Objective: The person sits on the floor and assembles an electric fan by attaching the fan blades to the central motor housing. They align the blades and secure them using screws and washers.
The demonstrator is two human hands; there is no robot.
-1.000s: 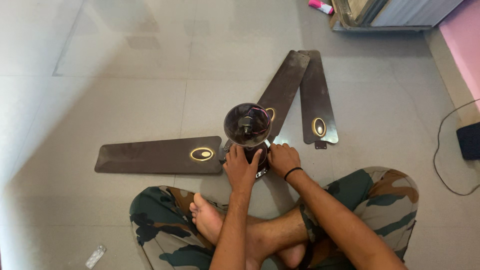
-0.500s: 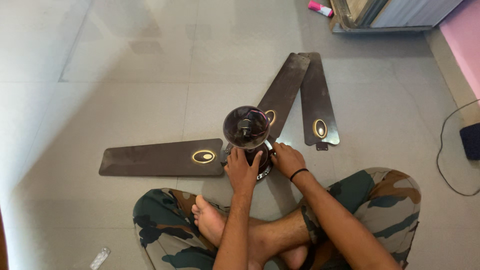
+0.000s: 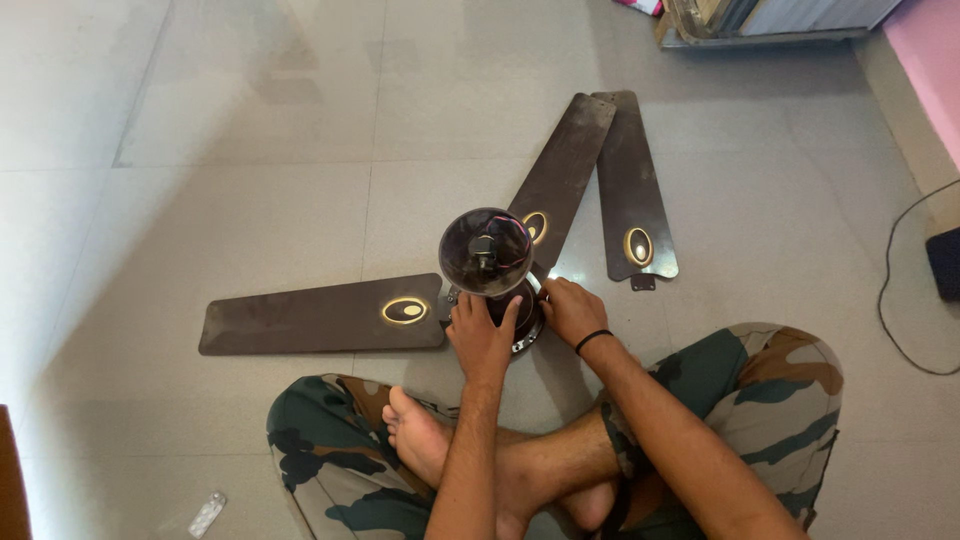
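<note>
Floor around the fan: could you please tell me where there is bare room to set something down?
Bare tile lies beyond the left blade and right of the loose blade, short of the cable. It is crowded at the motor, where the left hand and right hand rest.

I see a floor (image 3: 250, 130) of large, glossy grey tiles with thin grout lines, and soft light glares across its left side. A pink wall (image 3: 930, 50) runs down the right edge. At the top right stands a piece of furniture (image 3: 760, 25) on the floor. A black cable (image 3: 893, 300) loops near the wall.
</note>
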